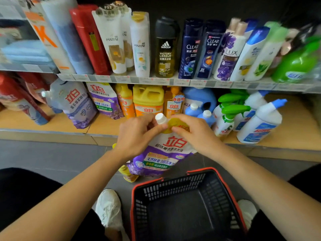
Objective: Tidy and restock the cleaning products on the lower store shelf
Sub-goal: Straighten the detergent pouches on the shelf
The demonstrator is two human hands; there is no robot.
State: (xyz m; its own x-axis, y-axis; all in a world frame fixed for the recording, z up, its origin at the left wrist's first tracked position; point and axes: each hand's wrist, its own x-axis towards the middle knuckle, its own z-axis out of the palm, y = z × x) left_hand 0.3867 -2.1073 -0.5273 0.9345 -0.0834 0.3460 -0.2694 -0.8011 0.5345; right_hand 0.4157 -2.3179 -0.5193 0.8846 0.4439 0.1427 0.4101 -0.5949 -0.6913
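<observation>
On the far left of the lower shelf [52,122] a red bag [15,100] leans over. Next to it stands a pale soap pouch [76,105] with red letters, tipped to the left. Just beside that is a purple pouch [104,100] of the same kind as the one being held.

The left hand [135,136] is closed on the top left corner of the held pouch [161,153], near its white cap [160,118]. The pouch is white and purple with big red letters. It hangs in the air in front of the shelf edge, above the floor and just past the basket. It hides part of the bottles behind it. The right hand [192,133] pinches the top right corner of the same pouch, with fingers pressed on a yellow round mark.

Behind the hands stand an orange bottle [126,101], a yellow jug [148,100] and another orange bottle [173,103]. Under the pouch, a small yellow bottle [127,173] lies on the floor, partly hidden.

The black basket [173,186] with a red rim sits on the floor between 2 white shoes. It looks empty.

To the right stand a big blue jug [201,98], 2 small blue bottles with white caps, green spray bottles [229,117] and a white bottle with a bent blue top [262,122].
</observation>
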